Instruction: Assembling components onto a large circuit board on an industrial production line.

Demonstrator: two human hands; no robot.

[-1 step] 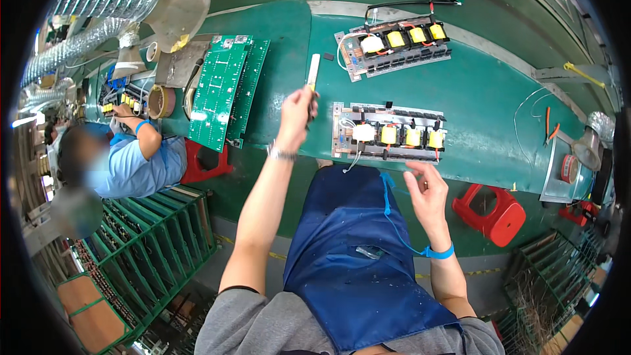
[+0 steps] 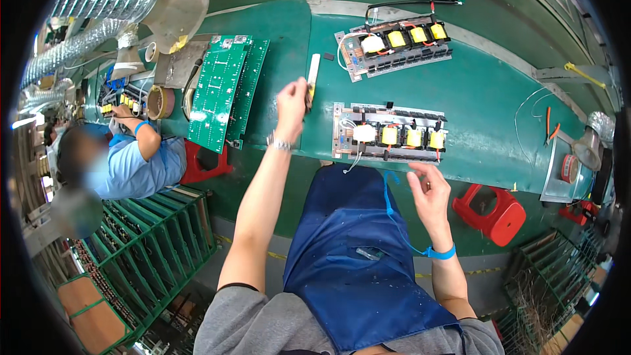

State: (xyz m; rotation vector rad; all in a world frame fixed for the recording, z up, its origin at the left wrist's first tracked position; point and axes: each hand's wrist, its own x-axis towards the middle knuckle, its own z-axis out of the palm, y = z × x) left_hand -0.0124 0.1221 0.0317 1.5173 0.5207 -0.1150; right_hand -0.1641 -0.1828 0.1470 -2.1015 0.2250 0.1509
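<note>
My left hand [image 2: 291, 106] is over the green bench, its fingers curled together with nothing visible in them. Just to its right lies a slim tool [image 2: 315, 70] with a flat white end and a yellow-and-dark lower part. My right hand [image 2: 430, 192] is open, thumb apart from the fingers, close to the near right corner of a circuit assembly [image 2: 388, 135]. That assembly carries yellow-wrapped transformers, black parts and a white lead hanging over the bench edge. Behind it sits a similar assembly [image 2: 397, 43], slightly tilted, with a black cable along its back.
Green circuit boards [image 2: 220, 92] stand at the left, beside a tape roll [image 2: 160, 102] and ducts. Farther left, a person in blue [image 2: 141, 164] works at the bench. Orange-handled pliers [image 2: 551, 128] lie at the right. A red stool [image 2: 490, 213] is below the bench.
My left hand has shifted a little to the left and off the slim tool, which stays where it was. My right hand has barely moved.
</note>
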